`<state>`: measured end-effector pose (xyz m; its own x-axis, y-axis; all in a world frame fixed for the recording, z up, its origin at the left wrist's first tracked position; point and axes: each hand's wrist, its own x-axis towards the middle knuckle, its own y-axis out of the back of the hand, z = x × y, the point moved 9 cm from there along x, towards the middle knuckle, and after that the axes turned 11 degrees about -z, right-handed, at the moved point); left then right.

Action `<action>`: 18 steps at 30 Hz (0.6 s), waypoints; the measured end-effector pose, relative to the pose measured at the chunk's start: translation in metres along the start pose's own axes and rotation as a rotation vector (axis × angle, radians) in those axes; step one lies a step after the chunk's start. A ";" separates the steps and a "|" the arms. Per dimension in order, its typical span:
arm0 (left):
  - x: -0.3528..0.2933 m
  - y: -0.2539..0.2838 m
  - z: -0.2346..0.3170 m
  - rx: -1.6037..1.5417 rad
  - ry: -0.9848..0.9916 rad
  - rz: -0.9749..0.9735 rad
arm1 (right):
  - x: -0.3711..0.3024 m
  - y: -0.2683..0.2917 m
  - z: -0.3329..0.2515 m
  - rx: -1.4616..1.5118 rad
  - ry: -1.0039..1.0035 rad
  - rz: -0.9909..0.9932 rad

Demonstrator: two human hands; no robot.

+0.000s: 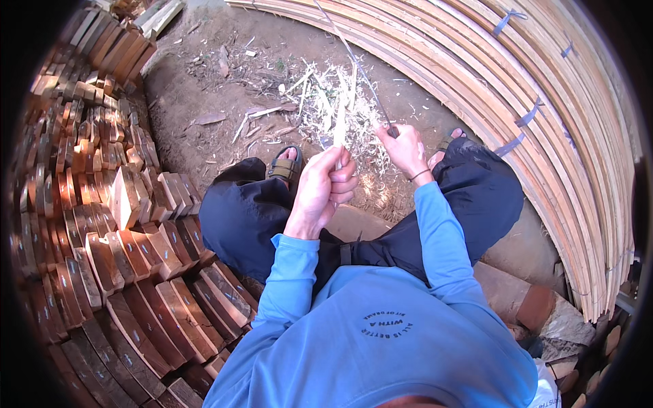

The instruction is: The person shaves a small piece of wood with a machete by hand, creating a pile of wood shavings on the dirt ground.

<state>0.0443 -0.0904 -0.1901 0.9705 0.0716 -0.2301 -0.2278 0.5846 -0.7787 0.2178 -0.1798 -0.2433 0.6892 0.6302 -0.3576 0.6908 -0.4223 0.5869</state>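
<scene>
My left hand (322, 188) is closed around the lower end of a pale, narrow wooden strip (341, 121), which points away from me. To its right, my right hand (406, 152) grips the dark handle of a long, thin-bladed knife (368, 80). The blade slants up and to the left, reaching the top edge of the view. The two hands are apart, above my spread knees. Beyond them on the ground lies a heap of light, curly wood shavings (320, 102), partly behind the strip and blade.
Stacked cut wooden blocks (146, 251) fill the left side. Long bundled planks (469, 61), tied with bluish strips, curve along the right. Dirt ground (183, 88) with bark scraps lies ahead. Bricks and stone (537, 306) are at the lower right, near a white bag (546, 387).
</scene>
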 end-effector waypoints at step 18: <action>-0.004 0.008 0.008 -0.074 -0.004 0.138 | -0.045 -0.005 -0.030 -0.203 0.245 -0.116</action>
<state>0.0390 -0.0798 -0.1910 0.9300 0.1503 -0.3354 -0.3637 0.5081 -0.7808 0.1767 -0.1866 -0.2082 0.5182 0.8147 -0.2603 0.6869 -0.2152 0.6942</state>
